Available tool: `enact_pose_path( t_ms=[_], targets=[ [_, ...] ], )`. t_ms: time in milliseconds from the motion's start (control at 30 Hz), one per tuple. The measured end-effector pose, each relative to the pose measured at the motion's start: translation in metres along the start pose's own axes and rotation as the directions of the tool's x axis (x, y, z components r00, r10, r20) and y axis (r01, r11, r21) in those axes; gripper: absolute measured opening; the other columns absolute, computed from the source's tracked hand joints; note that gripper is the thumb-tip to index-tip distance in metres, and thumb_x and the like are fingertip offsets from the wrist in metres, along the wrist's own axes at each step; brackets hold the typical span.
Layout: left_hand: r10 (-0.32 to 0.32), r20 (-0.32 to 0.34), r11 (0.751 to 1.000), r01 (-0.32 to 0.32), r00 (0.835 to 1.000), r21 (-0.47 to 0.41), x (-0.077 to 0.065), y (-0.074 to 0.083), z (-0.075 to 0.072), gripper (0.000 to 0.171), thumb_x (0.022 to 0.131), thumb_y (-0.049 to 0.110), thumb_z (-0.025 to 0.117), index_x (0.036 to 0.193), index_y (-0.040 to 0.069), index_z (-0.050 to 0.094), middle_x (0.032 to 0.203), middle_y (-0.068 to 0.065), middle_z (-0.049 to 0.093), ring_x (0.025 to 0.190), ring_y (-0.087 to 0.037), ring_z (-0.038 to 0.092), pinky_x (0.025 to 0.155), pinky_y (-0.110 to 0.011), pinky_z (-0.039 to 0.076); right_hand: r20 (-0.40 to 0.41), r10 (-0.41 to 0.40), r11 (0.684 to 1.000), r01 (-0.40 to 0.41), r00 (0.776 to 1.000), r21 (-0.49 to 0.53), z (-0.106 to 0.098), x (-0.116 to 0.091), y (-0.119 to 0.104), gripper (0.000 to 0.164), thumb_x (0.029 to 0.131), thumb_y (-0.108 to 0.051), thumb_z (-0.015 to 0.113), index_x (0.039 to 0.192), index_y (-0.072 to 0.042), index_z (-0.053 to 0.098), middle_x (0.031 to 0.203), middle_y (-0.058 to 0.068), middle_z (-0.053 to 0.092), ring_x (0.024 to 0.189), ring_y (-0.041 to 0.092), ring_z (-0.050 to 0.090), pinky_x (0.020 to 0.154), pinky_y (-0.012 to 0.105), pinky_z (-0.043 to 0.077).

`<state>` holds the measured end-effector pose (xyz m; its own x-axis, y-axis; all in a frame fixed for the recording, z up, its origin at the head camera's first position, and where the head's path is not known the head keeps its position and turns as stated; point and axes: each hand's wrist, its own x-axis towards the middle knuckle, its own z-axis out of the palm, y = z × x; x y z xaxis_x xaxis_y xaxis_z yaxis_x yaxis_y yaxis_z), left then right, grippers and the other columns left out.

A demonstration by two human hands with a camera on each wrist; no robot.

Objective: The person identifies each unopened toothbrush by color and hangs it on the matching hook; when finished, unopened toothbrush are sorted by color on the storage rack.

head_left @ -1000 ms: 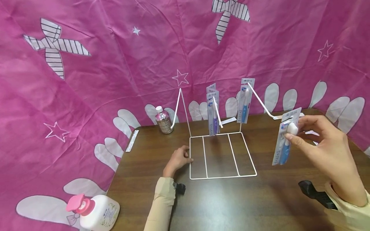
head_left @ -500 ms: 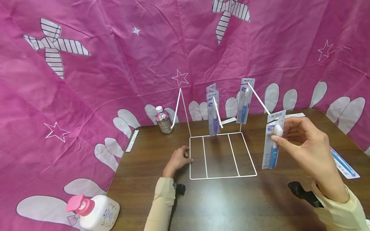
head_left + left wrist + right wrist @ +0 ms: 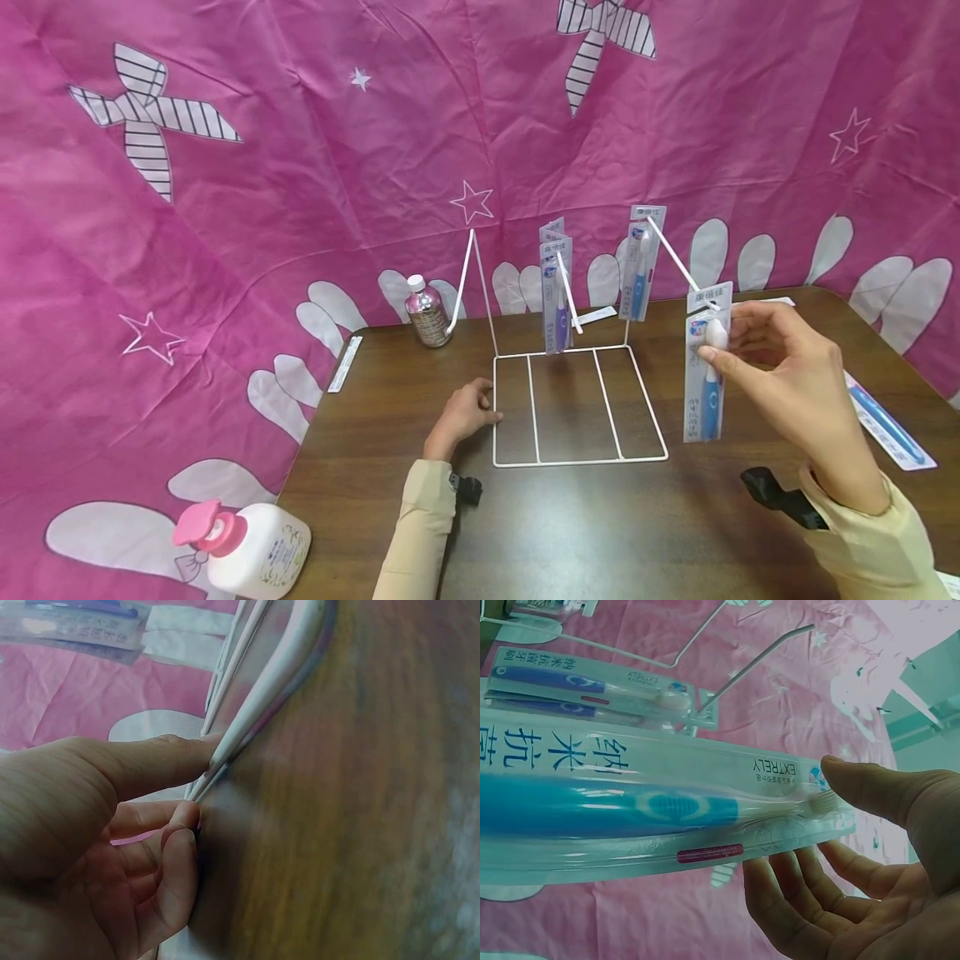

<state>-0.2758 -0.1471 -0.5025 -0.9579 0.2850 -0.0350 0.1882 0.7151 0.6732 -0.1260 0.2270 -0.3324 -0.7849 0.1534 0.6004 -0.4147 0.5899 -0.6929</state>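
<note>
My right hand (image 3: 795, 379) pinches a blue toothbrush in a blister pack (image 3: 705, 400) by its upper part, thumb in front and fingers behind. The pack hangs upright at the front end of the white wire rack's right hook (image 3: 672, 252). A bit of white wire shows at the card's hanging slot; I cannot tell how far it passes through. In the right wrist view, the toothbrush pack (image 3: 682, 810) lies across the picture under my thumb. My left hand (image 3: 459, 417) pinches the left base wire of the rack (image 3: 577, 462), also seen in the left wrist view (image 3: 262, 694).
Packaged purple toothbrushes (image 3: 555, 308) hang on the middle hook, a blue one (image 3: 637, 279) deeper on the right hook. Another toothbrush pack (image 3: 892, 425) lies at the right. A pink bottle (image 3: 427, 317) stands behind the rack, a pump bottle (image 3: 262, 550) at front left.
My right hand has moved left with the toothbrush pack, bringing its card to the right hook's end. The pack lying at the right has come into view. My left hand stays on the rack.
</note>
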Motion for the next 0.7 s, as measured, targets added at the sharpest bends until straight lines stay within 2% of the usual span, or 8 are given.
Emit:
enact_pose_path(
  t_ms=[267,467,700],
  targets=[
    [0.004,0.0,1.0,-0.004,1.0,0.005,-0.001,0.001,-0.001,0.059,0.079,0.011,0.086,0.13,0.0,0.06,0.084,-0.001,0.059,0.075,-0.017,0.053,0.076,-0.038,0.046,-0.006,0.006,1.0,-0.006,1.0,-0.016,0.009,0.01,0.009,0.05,0.075,0.005,0.086,0.118,-0.001,0.062,0.091,-0.014,0.063,0.082,-0.004,0.059,0.074,0.007,0.045],
    [-0.009,-0.008,1.0,0.009,1.0,0.004,-0.001,0.002,-0.002,0.058,0.079,0.012,0.086,0.13,0.001,0.06,0.084,-0.001,0.059,0.075,-0.017,0.053,0.075,-0.037,0.046,-0.031,-0.01,1.0,0.01,0.999,-0.017,0.018,0.022,0.018,0.051,0.072,0.007,0.086,0.116,0.002,0.061,0.091,-0.02,0.061,0.079,-0.009,0.058,0.072,0.005,0.044],
    [-0.001,-0.011,1.0,0.001,1.0,0.005,0.0,0.0,0.0,0.057,0.078,0.01,0.086,0.129,0.0,0.061,0.083,-0.001,0.059,0.074,-0.016,0.053,0.074,-0.036,0.045,-0.049,-0.019,0.999,0.021,0.999,0.034,0.028,0.037,0.031,0.05,0.071,0.011,0.085,0.114,0.007,0.06,0.091,-0.023,0.06,0.076,-0.011,0.059,0.073,0.006,0.045]
  ],
)
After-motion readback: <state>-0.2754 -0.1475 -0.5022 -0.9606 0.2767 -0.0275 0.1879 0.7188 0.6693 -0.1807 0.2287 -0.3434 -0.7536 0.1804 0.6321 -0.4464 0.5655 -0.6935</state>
